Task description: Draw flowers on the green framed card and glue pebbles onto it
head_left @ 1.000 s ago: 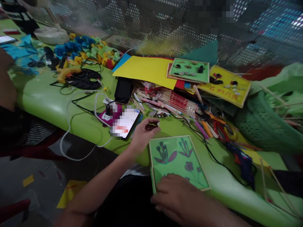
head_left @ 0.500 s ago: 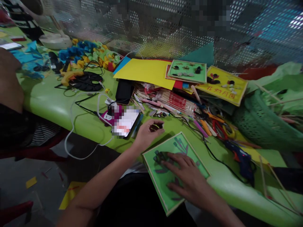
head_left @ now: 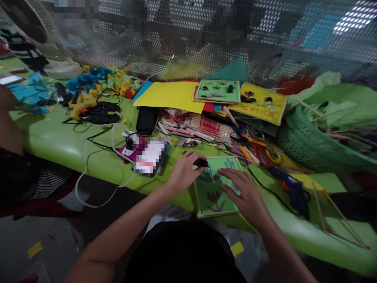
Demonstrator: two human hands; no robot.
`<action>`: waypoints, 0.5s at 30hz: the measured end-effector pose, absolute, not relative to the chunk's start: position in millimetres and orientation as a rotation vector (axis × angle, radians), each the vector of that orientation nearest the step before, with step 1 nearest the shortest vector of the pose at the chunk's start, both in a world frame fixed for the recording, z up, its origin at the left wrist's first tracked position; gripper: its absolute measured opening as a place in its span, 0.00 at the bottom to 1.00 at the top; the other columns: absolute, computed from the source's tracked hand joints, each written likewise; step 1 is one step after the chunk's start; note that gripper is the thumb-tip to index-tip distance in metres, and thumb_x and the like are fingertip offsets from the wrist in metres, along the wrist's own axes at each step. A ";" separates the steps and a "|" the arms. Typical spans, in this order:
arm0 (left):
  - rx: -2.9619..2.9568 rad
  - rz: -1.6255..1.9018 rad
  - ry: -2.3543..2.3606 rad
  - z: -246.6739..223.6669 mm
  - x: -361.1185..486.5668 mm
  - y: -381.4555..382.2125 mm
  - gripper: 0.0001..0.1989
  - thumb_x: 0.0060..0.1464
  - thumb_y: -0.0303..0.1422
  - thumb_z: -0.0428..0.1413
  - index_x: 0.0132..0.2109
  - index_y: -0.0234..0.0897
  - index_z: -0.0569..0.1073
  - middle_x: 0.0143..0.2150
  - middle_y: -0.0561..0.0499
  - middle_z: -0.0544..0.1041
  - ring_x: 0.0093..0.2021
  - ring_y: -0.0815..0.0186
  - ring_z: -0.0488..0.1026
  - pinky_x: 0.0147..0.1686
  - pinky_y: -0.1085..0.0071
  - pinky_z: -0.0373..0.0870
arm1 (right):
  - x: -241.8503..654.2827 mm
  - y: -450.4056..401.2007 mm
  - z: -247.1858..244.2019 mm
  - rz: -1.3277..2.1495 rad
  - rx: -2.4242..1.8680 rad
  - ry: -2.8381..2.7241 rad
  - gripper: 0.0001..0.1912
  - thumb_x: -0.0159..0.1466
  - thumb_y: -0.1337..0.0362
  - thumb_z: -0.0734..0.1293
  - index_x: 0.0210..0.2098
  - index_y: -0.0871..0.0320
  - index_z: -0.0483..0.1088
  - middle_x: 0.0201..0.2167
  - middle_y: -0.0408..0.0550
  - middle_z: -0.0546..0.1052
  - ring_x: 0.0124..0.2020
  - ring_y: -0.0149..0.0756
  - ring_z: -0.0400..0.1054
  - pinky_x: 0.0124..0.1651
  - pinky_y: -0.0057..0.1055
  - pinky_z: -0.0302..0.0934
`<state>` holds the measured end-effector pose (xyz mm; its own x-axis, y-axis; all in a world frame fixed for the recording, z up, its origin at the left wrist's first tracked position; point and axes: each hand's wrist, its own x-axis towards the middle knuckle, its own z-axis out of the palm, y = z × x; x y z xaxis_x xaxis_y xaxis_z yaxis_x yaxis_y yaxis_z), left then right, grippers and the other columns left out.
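Panel (head_left: 218, 186) lies at near edge of surface (head_left: 59, 135). Right hand (head_left: 244, 188) loosely spread over it; left hand (head_left: 185, 171) curled, grip unclear. Likely light, stiffish; best held by frame (head_left: 197, 198).

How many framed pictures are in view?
3 show clearly: the green flower picture at the front, the other green picture farther back, and the yellow picture just right of it. A red edge beneath that second one may be another, mostly hidden.

The nearest framed picture (head_left: 215, 192) lies between the phone (head_left: 149, 156) and glue gun (head_left: 292, 189).
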<state>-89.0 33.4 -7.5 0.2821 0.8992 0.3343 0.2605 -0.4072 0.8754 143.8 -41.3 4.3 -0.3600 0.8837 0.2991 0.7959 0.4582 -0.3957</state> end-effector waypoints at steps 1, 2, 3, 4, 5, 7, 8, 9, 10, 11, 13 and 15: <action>1.876 1.111 1.044 -6.2 -86.7 33.0 0.12 0.52 0.20 0.63 0.43 0.37 0.78 0.43 0.48 0.78 0.41 0.62 0.76 0.45 0.66 0.73 | 146.6 -40.4 7.0 0.262 -1.404 -2.207 0.16 0.73 0.60 0.63 0.58 0.54 0.72 0.54 0.55 0.79 0.57 0.47 0.71 0.59 0.48 0.63; 1.912 1.085 1.044 -5.3 -84.5 32.7 0.13 0.52 0.19 0.62 0.43 0.37 0.78 0.43 0.48 0.78 0.41 0.62 0.76 0.46 0.65 0.73 | 149.2 -39.1 9.3 0.266 -1.406 -2.174 0.15 0.73 0.60 0.64 0.57 0.54 0.72 0.53 0.54 0.79 0.56 0.47 0.71 0.58 0.47 0.64; 1.941 1.058 1.047 -4.6 -82.6 32.3 0.13 0.52 0.19 0.61 0.43 0.38 0.78 0.43 0.47 0.79 0.42 0.61 0.76 0.46 0.65 0.73 | 151.5 -37.4 11.0 0.270 -1.409 -2.146 0.15 0.72 0.61 0.64 0.56 0.54 0.73 0.51 0.54 0.80 0.55 0.47 0.72 0.57 0.46 0.65; 1.967 1.029 1.049 -4.2 -81.0 31.7 0.13 0.52 0.19 0.60 0.43 0.38 0.78 0.43 0.47 0.79 0.43 0.61 0.76 0.46 0.64 0.73 | 153.5 -35.4 12.1 0.277 -1.414 -2.124 0.14 0.72 0.61 0.65 0.55 0.55 0.74 0.50 0.54 0.80 0.53 0.47 0.72 0.56 0.46 0.66; 1.991 1.000 1.049 -4.0 -79.6 31.1 0.14 0.52 0.19 0.60 0.44 0.38 0.78 0.44 0.47 0.79 0.43 0.60 0.76 0.47 0.64 0.73 | 154.9 -33.3 12.6 0.285 -1.419 -2.108 0.14 0.72 0.61 0.65 0.55 0.55 0.74 0.49 0.54 0.81 0.52 0.47 0.73 0.55 0.45 0.66; 2.028 0.945 1.052 -3.9 -77.1 29.4 0.15 0.51 0.18 0.58 0.44 0.38 0.77 0.44 0.47 0.79 0.43 0.60 0.76 0.46 0.64 0.72 | 155.9 -28.9 12.5 0.295 -1.429 -2.100 0.14 0.71 0.60 0.65 0.54 0.54 0.75 0.48 0.54 0.81 0.51 0.47 0.73 0.53 0.45 0.67; 2.038 0.923 1.054 -3.8 -75.8 28.5 0.16 0.51 0.18 0.58 0.45 0.38 0.77 0.44 0.47 0.79 0.43 0.60 0.76 0.46 0.65 0.71 | 155.3 -26.7 12.4 0.298 -1.426 -2.109 0.14 0.71 0.60 0.65 0.54 0.54 0.75 0.47 0.54 0.81 0.50 0.47 0.74 0.53 0.45 0.67; 2.043 0.907 1.057 -3.7 -74.2 27.7 0.16 0.50 0.18 0.57 0.45 0.39 0.76 0.44 0.47 0.79 0.43 0.60 0.76 0.45 0.65 0.71 | 154.3 -24.6 12.3 0.299 -1.417 -2.124 0.15 0.71 0.59 0.65 0.54 0.54 0.75 0.47 0.54 0.81 0.49 0.47 0.74 0.52 0.45 0.67; 2.047 0.895 1.059 -3.5 -72.4 26.8 0.16 0.51 0.18 0.57 0.45 0.39 0.75 0.44 0.48 0.78 0.42 0.61 0.76 0.45 0.66 0.70 | 152.8 -22.5 12.5 0.297 -1.403 -2.141 0.15 0.71 0.59 0.65 0.54 0.54 0.75 0.47 0.54 0.81 0.49 0.47 0.74 0.52 0.45 0.67; 2.050 0.884 1.060 -3.4 -70.4 26.1 0.14 0.52 0.19 0.57 0.44 0.39 0.75 0.43 0.48 0.78 0.42 0.61 0.76 0.44 0.66 0.70 | 151.2 -20.4 12.8 0.297 -1.389 -2.161 0.15 0.71 0.60 0.65 0.54 0.54 0.76 0.46 0.54 0.82 0.49 0.47 0.74 0.52 0.45 0.67; 2.064 0.863 1.052 -3.7 -66.0 24.9 0.10 0.55 0.22 0.58 0.43 0.39 0.73 0.41 0.49 0.78 0.41 0.61 0.76 0.42 0.67 0.69 | 148.3 -16.5 14.0 0.307 -1.370 -2.195 0.13 0.70 0.61 0.65 0.52 0.55 0.76 0.46 0.53 0.82 0.48 0.47 0.74 0.51 0.44 0.66; 2.081 0.849 1.039 -4.9 -61.9 23.9 0.08 0.57 0.24 0.59 0.43 0.39 0.72 0.41 0.49 0.78 0.40 0.61 0.76 0.40 0.68 0.68 | 147.1 -12.7 15.0 0.330 -1.365 -2.223 0.11 0.70 0.62 0.66 0.49 0.55 0.76 0.44 0.53 0.82 0.46 0.46 0.74 0.50 0.43 0.66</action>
<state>-61.9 23.9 -4.9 0.4753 0.8419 0.2554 0.4183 -0.4716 0.7763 147.1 -12.7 15.0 -0.3670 0.8829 0.2927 0.7598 0.4661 -0.4532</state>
